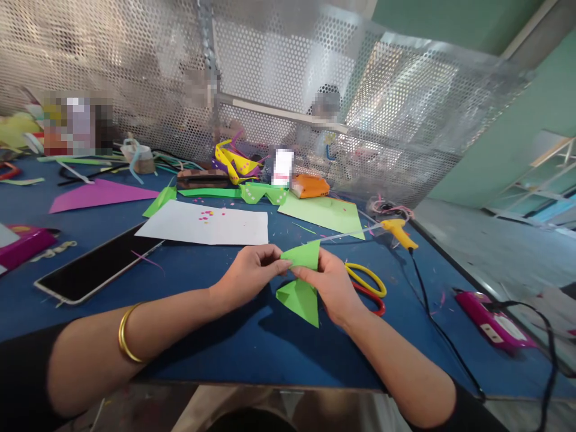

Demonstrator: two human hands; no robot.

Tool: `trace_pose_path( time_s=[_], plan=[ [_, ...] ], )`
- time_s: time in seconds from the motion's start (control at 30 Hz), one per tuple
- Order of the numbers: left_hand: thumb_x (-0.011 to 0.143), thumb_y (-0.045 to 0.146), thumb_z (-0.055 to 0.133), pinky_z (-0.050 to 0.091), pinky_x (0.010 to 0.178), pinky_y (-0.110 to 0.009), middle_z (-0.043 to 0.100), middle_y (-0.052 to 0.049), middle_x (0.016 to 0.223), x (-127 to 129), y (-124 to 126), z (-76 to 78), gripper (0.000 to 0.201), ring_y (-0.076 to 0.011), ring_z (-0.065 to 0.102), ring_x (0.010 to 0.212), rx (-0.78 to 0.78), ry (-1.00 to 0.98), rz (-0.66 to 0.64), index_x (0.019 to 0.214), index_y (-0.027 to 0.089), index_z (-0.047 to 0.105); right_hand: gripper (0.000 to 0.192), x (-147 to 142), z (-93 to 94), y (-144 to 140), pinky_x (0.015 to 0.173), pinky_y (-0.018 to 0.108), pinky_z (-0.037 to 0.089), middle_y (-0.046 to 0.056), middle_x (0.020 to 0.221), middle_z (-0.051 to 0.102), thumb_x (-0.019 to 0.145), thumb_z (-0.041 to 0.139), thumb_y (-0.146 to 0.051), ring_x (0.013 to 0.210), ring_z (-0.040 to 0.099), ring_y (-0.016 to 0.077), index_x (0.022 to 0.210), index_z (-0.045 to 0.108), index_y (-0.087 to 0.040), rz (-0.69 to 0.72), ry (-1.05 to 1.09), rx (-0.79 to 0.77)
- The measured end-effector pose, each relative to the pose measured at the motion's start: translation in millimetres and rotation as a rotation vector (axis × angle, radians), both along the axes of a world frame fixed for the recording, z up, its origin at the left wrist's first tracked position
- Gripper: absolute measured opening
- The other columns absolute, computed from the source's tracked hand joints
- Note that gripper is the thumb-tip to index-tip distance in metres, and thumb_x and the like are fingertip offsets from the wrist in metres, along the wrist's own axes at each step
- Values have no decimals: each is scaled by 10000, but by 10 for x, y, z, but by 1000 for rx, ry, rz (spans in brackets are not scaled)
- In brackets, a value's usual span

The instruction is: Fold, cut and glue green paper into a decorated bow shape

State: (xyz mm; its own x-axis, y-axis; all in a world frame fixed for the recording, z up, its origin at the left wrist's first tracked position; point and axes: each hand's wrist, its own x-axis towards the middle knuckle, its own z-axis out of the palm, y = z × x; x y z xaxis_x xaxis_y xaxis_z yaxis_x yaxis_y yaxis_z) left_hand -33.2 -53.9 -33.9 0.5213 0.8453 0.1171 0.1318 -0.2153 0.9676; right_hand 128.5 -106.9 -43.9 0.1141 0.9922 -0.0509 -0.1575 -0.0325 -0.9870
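Between my two hands, above the blue table (pixel 216 354), is a folded piece of bright green paper (pixel 303 300). My left hand (pixel 252 273) pinches its left edge between thumb and fingers. On the other side my right hand (pixel 335 288) grips the paper, its thumb lying across the front and its fingers mostly hidden behind. The lower part of the paper hangs in a pointed, folded shape. Scissors with yellow and red handles (pixel 369 281) lie just right of my right hand, partly covered by it. A yellow glue gun (pixel 399 233) rests farther right.
White paper (pixel 238 227) with pink bits, pale green paper (pixel 333 216) and green paper glasses (pixel 263 193) lie beyond my hands. A phone (pixel 99 264) and magenta paper (pixel 99 195) are at left. A magenta power strip (pixel 492 321) with cords sits right. Perforated metal mesh (pixel 288 66) stands behind.
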Motion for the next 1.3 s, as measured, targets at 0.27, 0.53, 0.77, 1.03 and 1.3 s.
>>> trace_pose_path(
  time_s=[0.27, 0.53, 0.77, 1.03, 1.3],
  plan=[
    [759, 325, 660, 386, 629, -268, 599, 10, 590, -16, -17, 33, 210, -123, 516, 607, -54, -11, 31, 616, 174, 632, 288, -7, 32, -25, 692, 327, 520, 19, 865, 736, 665, 794, -291, 763, 663, 191, 914, 684, -199, 92, -32, 6],
    [735, 355, 708, 432, 720, -271, 666, -2, 670, 39, -31, 20, 191, -133, 561, 686, -213, -130, 43, 662, 180, 679, 304, -32, -19, 3, 718, 361, 543, 33, 871, 749, 633, 808, -279, 781, 681, 218, 897, 685, -192, -100, -59, 64],
    [703, 379, 737, 418, 694, -261, 664, -6, 671, 18, -23, 34, 220, -133, 557, 682, -253, -114, 73, 672, 167, 683, 331, -12, -64, 22, 771, 380, 554, 43, 949, 752, 663, 792, -301, 869, 694, 238, 955, 670, -202, -91, -122, 104],
    [621, 415, 804, 390, 565, -223, 647, 8, 651, 20, -29, 18, 301, -113, 534, 592, -470, -156, 156, 684, 168, 646, 354, 128, -2, 109, 796, 360, 546, 59, 995, 739, 744, 731, -389, 921, 689, 233, 1030, 635, -203, 6, -329, 161],
    [653, 418, 775, 401, 534, -199, 636, 26, 665, -13, 55, 30, 310, -106, 545, 579, -534, -168, 216, 762, 189, 597, 472, 1666, 460, 571, 1023, 506, 364, 289, 1310, 547, 820, 589, -235, 1251, 512, 367, 1251, 559, -44, -704, -1445, -264]
  ],
)
